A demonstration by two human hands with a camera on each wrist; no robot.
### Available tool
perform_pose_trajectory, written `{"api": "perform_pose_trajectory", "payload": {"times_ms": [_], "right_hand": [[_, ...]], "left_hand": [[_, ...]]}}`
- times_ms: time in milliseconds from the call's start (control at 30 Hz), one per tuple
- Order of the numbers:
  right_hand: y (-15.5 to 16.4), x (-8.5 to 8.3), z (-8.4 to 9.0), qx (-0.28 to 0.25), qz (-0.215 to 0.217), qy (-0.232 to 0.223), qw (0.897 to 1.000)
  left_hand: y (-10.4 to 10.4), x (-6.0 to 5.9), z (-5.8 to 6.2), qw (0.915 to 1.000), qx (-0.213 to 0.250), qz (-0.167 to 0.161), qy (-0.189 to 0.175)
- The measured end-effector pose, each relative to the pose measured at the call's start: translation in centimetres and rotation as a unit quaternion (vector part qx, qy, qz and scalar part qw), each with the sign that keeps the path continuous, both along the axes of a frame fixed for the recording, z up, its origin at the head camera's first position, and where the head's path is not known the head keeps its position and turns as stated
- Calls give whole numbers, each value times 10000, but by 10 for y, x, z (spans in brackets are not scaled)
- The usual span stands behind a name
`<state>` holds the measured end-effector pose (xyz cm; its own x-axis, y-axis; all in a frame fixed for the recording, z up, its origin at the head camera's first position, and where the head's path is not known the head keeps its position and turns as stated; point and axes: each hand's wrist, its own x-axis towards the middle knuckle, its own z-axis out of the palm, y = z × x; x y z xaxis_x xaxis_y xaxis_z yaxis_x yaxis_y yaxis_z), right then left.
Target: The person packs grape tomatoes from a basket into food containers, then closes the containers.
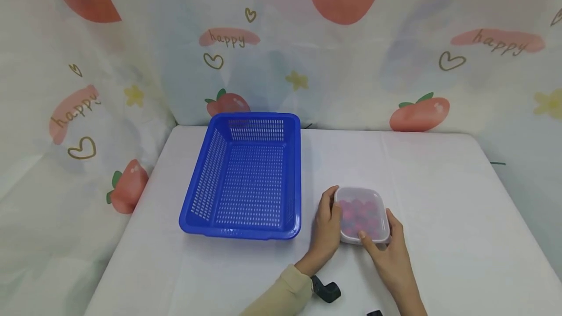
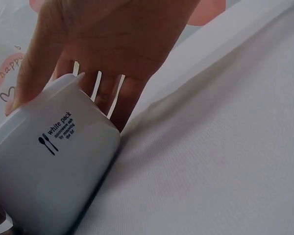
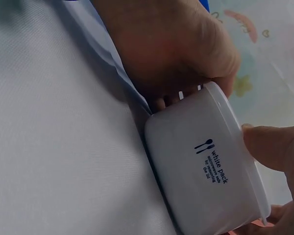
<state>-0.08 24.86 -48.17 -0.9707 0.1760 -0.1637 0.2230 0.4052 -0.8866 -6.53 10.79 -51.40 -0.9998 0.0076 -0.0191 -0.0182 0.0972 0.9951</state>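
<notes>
A white plastic food container (image 1: 361, 213) with a translucent lid stands to the right of the basket, and reddish-pink round pieces show through its lid. My left hand (image 1: 327, 223) grips its left side, thumb at the lid's edge and fingers along the wall. On the near right corner, my right hand (image 1: 391, 257) holds it with the thumb on the lid rim. The left wrist view shows the container (image 2: 49, 161) with printed "white pack" lettering, its base close to the white cloth. The right hand's thumb (image 3: 269, 144) presses the lid rim in the right wrist view.
A blue plastic basket (image 1: 250, 184) with slotted walls stands left of the container on the white-covered table (image 1: 439, 184). A patterned cloth (image 1: 351, 72) hangs behind and at the sides. A black curved object (image 1: 327, 290) is beside the left sleeve (image 1: 285, 291).
</notes>
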Motion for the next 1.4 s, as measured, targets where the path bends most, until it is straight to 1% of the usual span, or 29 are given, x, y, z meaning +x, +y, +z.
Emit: {"api": "perform_pose_trajectory", "payload": {"times_ms": [167, 267, 333, 400, 467, 533, 633, 767, 900, 1000, 1033, 1133, 1267, 1400], "right_hand": [[0, 1, -1, -72, -29, -96, 9999], [1, 2, -2, -42, -80, -91, 9999], [2, 2, -2, -50, -81, -45, 9999], [2, 2, -2, -81, -67, -39, 9999], [1, 2, -2, -145, -53, -25, 9999], [0, 2, -1, -172, -58, 5, 9998], [-1, 2, -1, -192, -76, 40, 9998], [-2, 1, -2, -167, -17, 53, 9998], [-1, 0, 0, 9, -11, 143, 9999], [1, -2, 1, 98, 9, 162, 9998], [3, -3, 1, 123, 23, 143, 9998], [5, -4, 1, 235, 75, 138, 9996], [10, -6, 2, 401, 131, 196, 9989], [16, -6, 8, 442, 132, 287, 9985]], "left_hand": [[1, 1, 0, 9999, 55, 116, -85], [4, 0, 3, 9996, 114, 166, -200], [5, -3, 4, 9992, 197, 242, -254], [6, -7, 7, 9984, 380, 295, -296], [5, -13, 8, 9977, 542, 313, -278], [3, -16, 9, 9974, 589, 324, -253], [3, -22, 9, 9981, 424, 393, -231], [0, -29, 9, 9980, 159, 584, -171], [-3, -30, 12, 9975, 171, 652, -214], [-5, -26, 15, 9978, 149, 592, -240], [-6, -24, 16, 9981, 74, 571, -218], [-10, -14, 21, 9983, -367, 440, -84], [-19, 2, 27, 9950, -969, 240, 86], [-26, 22, 34, 9927, -1175, -90, 236]]}}
